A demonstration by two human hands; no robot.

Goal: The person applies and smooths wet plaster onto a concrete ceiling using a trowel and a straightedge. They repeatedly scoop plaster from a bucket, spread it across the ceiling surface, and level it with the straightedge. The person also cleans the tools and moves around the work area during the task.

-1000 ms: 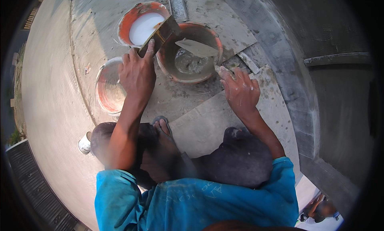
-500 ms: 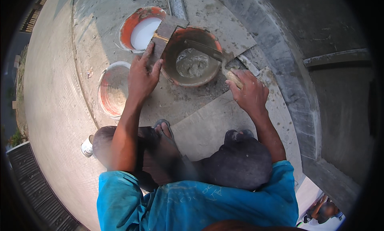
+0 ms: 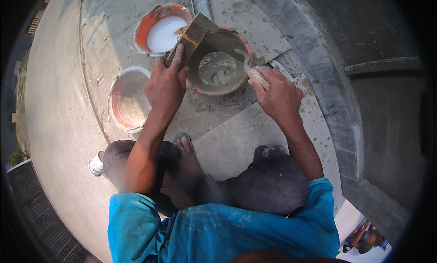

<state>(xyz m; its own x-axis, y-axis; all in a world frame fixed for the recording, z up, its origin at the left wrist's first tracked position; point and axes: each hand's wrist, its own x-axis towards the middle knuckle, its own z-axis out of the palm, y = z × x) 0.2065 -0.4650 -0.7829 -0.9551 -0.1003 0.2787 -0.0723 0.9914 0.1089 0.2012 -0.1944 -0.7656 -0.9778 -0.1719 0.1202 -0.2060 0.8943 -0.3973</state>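
Note:
My left hand is closed on a mortar-stained float board, which it holds tilted over the near-left rim of an orange bucket. Grey wet mortar lies inside that bucket. In my right hand, the fingers wrap the wooden handle of a trowel. Its blade reaches left over the mortar to the float board's edge; I cannot tell whether they touch. Behind my left hand stands an orange bucket of white liquid, with a small wooden piece at its right side.
Left of my left forearm sits a dusty bucket. A small white can stands by my left knee. Flat sheets and a metal bar lie on the ground. A concrete wall base runs along the right; another person is at lower right.
The float board has tilted and shifted up and right, uncovering the wooden piece in the white liquid. My right hand and the trowel have moved slightly left, bringing the blade nearer the board.

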